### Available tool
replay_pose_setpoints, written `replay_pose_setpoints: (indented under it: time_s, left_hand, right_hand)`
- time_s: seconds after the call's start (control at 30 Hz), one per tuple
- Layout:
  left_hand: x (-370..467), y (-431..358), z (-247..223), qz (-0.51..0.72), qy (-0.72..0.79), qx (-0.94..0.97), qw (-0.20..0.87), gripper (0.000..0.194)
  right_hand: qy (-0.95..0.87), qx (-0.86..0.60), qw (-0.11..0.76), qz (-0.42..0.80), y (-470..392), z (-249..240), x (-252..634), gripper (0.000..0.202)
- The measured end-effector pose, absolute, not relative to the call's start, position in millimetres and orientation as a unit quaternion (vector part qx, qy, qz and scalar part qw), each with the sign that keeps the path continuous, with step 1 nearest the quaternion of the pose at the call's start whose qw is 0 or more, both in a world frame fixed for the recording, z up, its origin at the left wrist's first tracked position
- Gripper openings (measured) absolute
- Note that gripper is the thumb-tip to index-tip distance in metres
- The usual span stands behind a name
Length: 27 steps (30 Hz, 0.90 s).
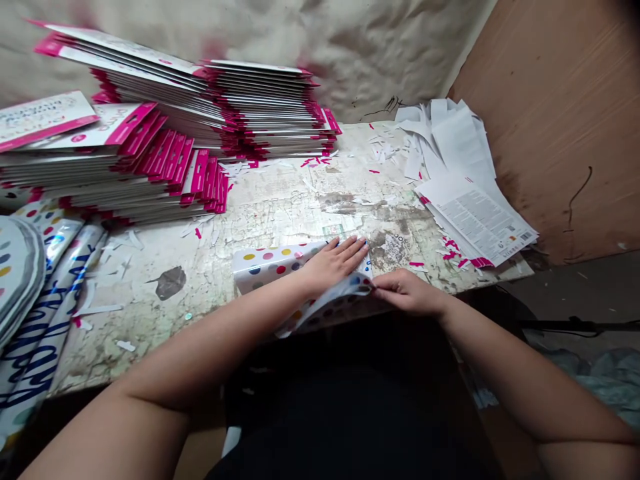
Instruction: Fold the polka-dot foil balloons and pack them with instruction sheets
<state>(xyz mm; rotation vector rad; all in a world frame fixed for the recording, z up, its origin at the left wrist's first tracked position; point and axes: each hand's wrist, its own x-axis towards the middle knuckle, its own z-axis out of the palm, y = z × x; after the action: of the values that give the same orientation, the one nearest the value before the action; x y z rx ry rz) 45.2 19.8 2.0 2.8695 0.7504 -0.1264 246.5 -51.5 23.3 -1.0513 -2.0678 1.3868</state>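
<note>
A white sheet with coloured polka dots [281,261] lies partly folded at the table's front edge. My left hand [336,265] rests flat on it near its right end, palm down, fingers stretched toward the upper right. Just right of it, my right hand [406,292] pinches the sheet's right corner between thumb and fingers. A loose part of the sheet curves up below my left hand and hangs slightly over the table edge.
Stacks of pink-edged white packs [270,110] stand at the back and left [100,173]. Dotted foil sheets [55,313] lie at far left. Printed card sheets [483,217] and paper strips [453,137] are at right. Paper scraps litter the worn table [270,200].
</note>
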Motion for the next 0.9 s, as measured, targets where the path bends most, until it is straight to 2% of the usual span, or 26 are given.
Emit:
replay_pose_setpoints:
  time_s: [0.13, 0.23, 0.37, 0.47, 0.57, 0.73, 0.9]
  left_hand:
    - [-8.8, 17.5, 10.0, -0.078, 0.278, 0.954, 0.086, 0.055]
    - [-69.5, 4.6, 16.8, -0.072, 0.360, 0.930, 0.037, 0.056]
    - [-115.1, -12.6, 17.4, -0.077, 0.427, 0.901, 0.012, 0.061]
    - [-115.4, -18.2, 16.8, -0.068, 0.435, 0.898, 0.013, 0.062]
    - [-108.3, -19.9, 22.3, -0.028, 0.435, 0.900, 0.017, 0.060]
    - [-100.6, -21.7, 34.6, 0.043, 0.399, 0.915, 0.037, 0.055]
    - [-66.5, -19.2, 28.1, 0.015, 0.329, 0.942, 0.070, 0.054]
  right_hand:
    - [-0.679, -0.471, 0.248, 0.505, -41.3, 22.0, 241.6, 0.028]
    - [-0.635, -0.503, 0.247, 0.531, -38.9, 17.6, 238.0, 0.033]
    - [-0.581, -0.524, 0.264, 0.564, -39.0, 18.6, 228.7, 0.026]
    - [-0.608, -0.527, 0.286, 0.520, -40.7, 25.5, 222.9, 0.020]
    - [-0.704, -0.461, 0.297, 0.451, -46.7, 31.1, 225.3, 0.012]
    - [-0.828, -0.342, 0.270, 0.354, -68.5, 19.3, 239.5, 0.018]
    - [-0.839, -0.368, 0.252, 0.312, -84.4, 0.8, 243.9, 0.026]
